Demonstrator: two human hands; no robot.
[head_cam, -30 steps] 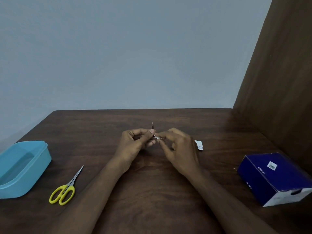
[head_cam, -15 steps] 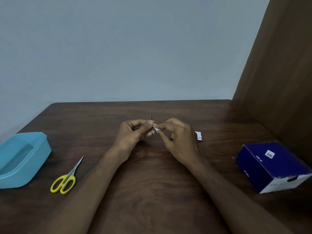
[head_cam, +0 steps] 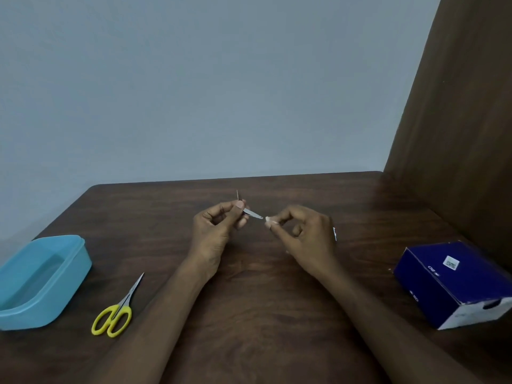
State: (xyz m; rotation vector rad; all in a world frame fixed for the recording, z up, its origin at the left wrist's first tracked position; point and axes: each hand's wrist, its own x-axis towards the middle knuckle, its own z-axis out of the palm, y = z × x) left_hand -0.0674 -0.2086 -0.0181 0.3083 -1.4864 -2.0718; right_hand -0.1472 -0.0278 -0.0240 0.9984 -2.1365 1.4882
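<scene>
Now left hand (head_cam: 214,231) pinches metal sliver (head_cam: 253,213), right hand (head_cam: 307,236) white scrap (head_cam: 267,219).

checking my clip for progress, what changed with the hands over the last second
The right hand drew away to the right from the left hand, pinching a small white bit. The fingertips that met earlier are now apart. The left hand kept its grip on the thin silver metal tool. The yellow-handled scissors, light blue plastic tub and dark blue cardboard box stayed put.
</scene>
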